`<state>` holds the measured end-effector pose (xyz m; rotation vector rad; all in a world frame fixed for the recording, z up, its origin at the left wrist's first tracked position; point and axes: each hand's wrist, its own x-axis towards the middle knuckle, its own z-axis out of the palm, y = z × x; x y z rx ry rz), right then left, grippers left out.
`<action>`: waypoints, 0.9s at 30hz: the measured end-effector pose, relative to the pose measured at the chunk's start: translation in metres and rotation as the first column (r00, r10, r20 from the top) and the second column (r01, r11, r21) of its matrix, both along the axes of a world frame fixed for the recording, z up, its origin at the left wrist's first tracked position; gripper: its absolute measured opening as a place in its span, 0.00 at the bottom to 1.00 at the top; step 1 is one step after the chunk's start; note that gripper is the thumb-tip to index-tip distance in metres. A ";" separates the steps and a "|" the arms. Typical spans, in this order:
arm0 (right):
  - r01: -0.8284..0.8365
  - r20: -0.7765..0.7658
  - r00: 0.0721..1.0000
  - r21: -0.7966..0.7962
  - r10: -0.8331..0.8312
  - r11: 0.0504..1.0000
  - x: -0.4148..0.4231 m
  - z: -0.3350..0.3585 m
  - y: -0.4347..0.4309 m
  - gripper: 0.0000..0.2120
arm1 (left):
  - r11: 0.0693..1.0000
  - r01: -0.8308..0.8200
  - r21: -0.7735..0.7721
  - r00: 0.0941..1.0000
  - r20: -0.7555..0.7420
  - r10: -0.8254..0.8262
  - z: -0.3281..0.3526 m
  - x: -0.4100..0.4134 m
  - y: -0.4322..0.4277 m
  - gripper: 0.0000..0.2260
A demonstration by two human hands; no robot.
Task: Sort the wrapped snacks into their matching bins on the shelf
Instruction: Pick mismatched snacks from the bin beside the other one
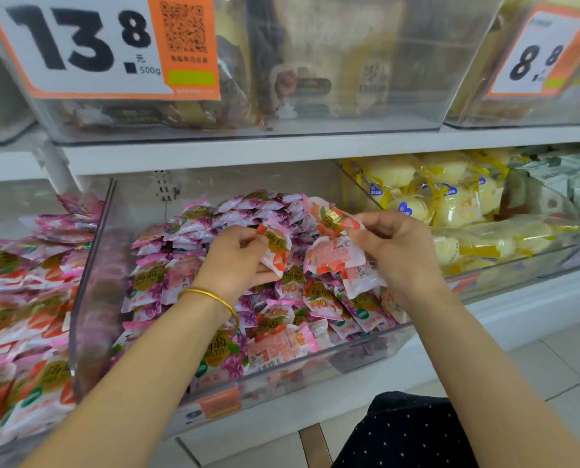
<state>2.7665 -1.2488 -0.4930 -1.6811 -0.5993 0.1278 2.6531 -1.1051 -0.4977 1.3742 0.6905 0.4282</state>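
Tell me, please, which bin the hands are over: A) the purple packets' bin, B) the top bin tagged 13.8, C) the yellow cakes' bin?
A: the left hand and right hand hold red packets above the bin of purple packets.

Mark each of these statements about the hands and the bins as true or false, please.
1. The left hand grips one strawberry packet. True.
2. The right hand holds nothing. False: it holds several strawberry packets.
3. The gold bangle is on the right wrist. False: it is on the left wrist.
4. The yellow cakes lie in a bin to the right of the middle bin. True.
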 end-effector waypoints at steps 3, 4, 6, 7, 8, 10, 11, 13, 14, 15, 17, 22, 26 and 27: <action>-0.011 -0.164 0.986 0.124 0.032 0.992 -0.001 -0.001 0.003 0.11 | 0.989 0.021 -0.146 1.000 0.014 -0.020 0.001 -0.003 -0.003 0.11; -0.012 -0.194 0.980 0.152 0.042 0.988 -0.002 -0.003 0.005 0.11 | 0.981 0.025 -0.192 1.000 0.008 -0.024 0.001 -0.004 -0.004 0.16; -0.019 -0.213 0.975 0.193 0.061 0.981 -0.005 -0.004 0.009 0.10 | 0.960 0.050 -0.277 0.999 0.005 -0.050 0.000 -0.006 -0.006 0.19; -0.025 -0.190 0.980 0.190 0.062 0.981 -0.007 -0.005 0.011 0.10 | 0.941 0.070 -0.332 0.998 0.017 -0.068 0.002 -0.008 -0.008 0.17; -0.034 -0.146 0.988 0.172 0.060 0.984 -0.009 -0.006 0.013 0.10 | 0.915 0.091 -0.393 0.996 0.031 -0.086 0.003 -0.010 -0.009 0.13; -0.058 -0.030 0.998 0.119 0.062 0.991 -0.013 -0.007 0.017 0.09 | 0.857 0.138 -0.496 0.990 0.056 -0.127 0.003 -0.011 -0.010 0.09; -0.074 0.036 0.997 0.092 0.071 0.993 -0.016 -0.007 0.018 0.08 | 0.836 0.151 -0.527 0.988 0.077 -0.130 0.003 -0.013 -0.009 0.12; -0.106 0.177 0.980 0.041 0.097 0.994 -0.022 -0.007 0.020 0.08 | 0.799 0.206 -0.565 0.977 0.166 -0.134 0.002 -0.018 -0.007 0.18; -0.117 0.249 0.962 0.018 0.108 0.993 -0.026 -0.006 0.020 0.09 | 0.778 0.263 -0.571 0.959 0.241 -0.147 0.003 -0.021 -0.007 0.22; -0.124 0.325 0.938 -0.001 0.118 0.992 -0.031 -0.005 0.020 0.10 | 0.754 0.332 -0.567 0.932 0.320 -0.170 0.004 -0.025 -0.008 0.25; -0.139 0.457 0.879 -0.030 0.137 0.990 -0.041 -0.004 0.021 0.12 | 0.738 0.422 -0.526 0.882 0.428 -0.199 0.004 -0.032 -0.010 0.29; -0.234 0.645 0.709 -0.167 0.286 0.958 -0.057 -0.008 0.028 0.11 | 0.783 0.330 -0.527 0.901 0.423 -0.096 0.005 -0.033 -0.012 0.27; -0.379 0.405 0.808 -0.200 0.428 0.904 -0.071 -0.007 0.033 0.16 | 0.776 0.234 -0.585 0.916 0.401 0.026 0.008 -0.032 -0.012 0.19; -0.413 0.316 0.837 -0.169 0.446 0.895 -0.072 -0.007 0.033 0.20 | 0.764 0.213 -0.610 0.916 0.395 0.060 0.008 -0.032 -0.011 0.16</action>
